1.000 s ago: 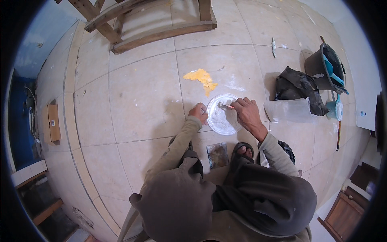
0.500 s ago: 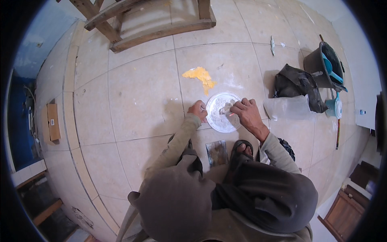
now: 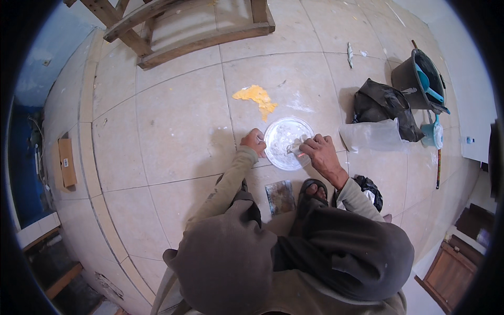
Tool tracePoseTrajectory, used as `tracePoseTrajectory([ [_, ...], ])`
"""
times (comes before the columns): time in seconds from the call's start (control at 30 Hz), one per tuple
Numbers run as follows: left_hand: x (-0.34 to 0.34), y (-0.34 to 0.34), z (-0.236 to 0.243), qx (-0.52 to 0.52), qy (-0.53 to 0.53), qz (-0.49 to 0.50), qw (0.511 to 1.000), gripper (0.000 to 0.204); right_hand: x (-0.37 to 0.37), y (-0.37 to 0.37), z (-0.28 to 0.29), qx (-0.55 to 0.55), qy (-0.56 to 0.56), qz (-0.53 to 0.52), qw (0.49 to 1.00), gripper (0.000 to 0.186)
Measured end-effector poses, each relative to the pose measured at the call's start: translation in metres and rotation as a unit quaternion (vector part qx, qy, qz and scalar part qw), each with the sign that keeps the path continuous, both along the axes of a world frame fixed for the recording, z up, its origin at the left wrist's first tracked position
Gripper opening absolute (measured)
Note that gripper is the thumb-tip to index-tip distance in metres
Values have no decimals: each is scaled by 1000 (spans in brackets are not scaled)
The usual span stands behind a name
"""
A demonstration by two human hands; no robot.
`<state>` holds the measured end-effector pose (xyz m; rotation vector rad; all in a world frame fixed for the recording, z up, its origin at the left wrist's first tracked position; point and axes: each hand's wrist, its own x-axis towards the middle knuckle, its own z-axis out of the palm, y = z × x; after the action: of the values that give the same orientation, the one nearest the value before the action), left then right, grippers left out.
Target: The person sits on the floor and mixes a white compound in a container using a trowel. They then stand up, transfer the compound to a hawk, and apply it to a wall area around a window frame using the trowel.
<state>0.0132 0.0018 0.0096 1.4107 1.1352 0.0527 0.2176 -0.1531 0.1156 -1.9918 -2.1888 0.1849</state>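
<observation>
A round whitish lid-like dish lies on the tiled floor in front of me, its inside smeared with white paste-like material. My left hand is closed at the dish's left rim, fingers curled against the edge. My right hand reaches over the right side, closed on a small flat scraper whose pale blade meets the white material. Its handle is mostly hidden by my fingers. A flat dark-stained square plate rests on the floor between the dish and my legs.
A torn yellow scrap lies beyond the dish. To the right are a clear plastic bag, a black bag, a dark bucket and a light-blue cup. A wooden frame stands far left; a cardboard box sits left.
My right hand has drawn the scraper slightly nearer to me, toward the lower right of the dish. My left hand stays at the rim. The whole view has shifted a little.
</observation>
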Motion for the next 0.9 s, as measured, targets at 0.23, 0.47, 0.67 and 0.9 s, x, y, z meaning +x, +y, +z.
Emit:
tracePoseTrajectory([
  [0.23, 0, 2, 0, 0, 14, 0, 1000, 18, -11, 2, 12, -35, 48, 5, 998, 13],
  [0.47, 0, 2, -3, 7, -12, -33, 999, 19, -15, 18, -1, -50, -12, 21, 998, 14],
  [0.67, -2, 4, -2, 12, -17, -39, 999, 20, -11, 18, -1, -51, 10, -26, 998, 15],
  [0.9, -1, 1, -7, 25, -10, -43, 999, 21, -13, 21, 0, -28, 28, -46, 998, 15],
])
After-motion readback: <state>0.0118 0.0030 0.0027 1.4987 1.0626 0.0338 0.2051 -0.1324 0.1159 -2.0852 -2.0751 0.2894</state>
